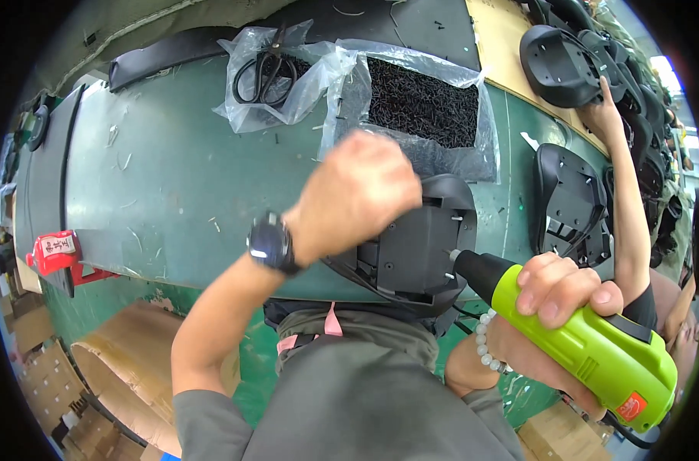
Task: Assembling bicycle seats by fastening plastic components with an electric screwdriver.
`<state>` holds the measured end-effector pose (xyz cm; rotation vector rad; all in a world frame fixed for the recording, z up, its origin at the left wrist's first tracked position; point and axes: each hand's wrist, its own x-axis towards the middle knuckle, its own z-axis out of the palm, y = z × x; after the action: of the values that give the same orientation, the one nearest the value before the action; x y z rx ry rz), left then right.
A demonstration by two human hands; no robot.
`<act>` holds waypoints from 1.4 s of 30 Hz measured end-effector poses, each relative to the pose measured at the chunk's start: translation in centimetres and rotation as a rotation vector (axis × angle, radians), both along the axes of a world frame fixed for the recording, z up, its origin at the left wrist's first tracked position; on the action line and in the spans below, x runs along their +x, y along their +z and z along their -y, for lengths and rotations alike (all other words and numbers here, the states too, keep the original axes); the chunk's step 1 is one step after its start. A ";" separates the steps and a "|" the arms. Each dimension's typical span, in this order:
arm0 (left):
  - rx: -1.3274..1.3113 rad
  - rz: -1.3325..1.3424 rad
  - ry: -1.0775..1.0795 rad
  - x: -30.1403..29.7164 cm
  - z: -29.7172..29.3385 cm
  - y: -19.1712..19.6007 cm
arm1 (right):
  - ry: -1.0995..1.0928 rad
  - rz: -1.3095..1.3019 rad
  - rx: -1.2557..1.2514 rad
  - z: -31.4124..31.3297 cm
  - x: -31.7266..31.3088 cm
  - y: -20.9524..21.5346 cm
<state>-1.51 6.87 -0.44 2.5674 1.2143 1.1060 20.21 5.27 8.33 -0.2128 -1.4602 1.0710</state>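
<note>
Beyond left hand (pixel 359 192): open plastic-lined box (pixel 411 146) of small black screws (pixel 422 104); beside it, clear bag (pixel 276 73) holding scissors (pixel 266 73); left hand fisted, pressing black plastic part (pixel 419 246); right hand (pixel 553 296) clamped on green electric screwdriver (pixel 595 346), bit apparently meeting part; co-worker's arm (pixel 630 200) further right.

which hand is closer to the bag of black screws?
Left. The left hand is raised over the black plastic part, just below the bag of black screws. The right hand grips the green electric screwdriver lower right, farther from the bag.
</note>
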 end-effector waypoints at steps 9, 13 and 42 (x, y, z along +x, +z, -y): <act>-0.004 -0.128 0.042 2.1 5.3 1.6 | 0.221 0.130 -0.057 0.3 -1.1 1.4; -0.146 -0.076 -0.030 1.3 6.3 1.3 | 0.208 0.182 -0.121 1.2 -1.2 1.0; -0.340 -0.240 0.040 0.3 9.3 -4.4 | 0.197 0.165 -0.230 1.3 -1.9 -1.9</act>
<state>-1.25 -2.38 -4.82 2.4672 1.3705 0.5454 18.31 3.96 6.42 -0.3323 -1.5264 1.4109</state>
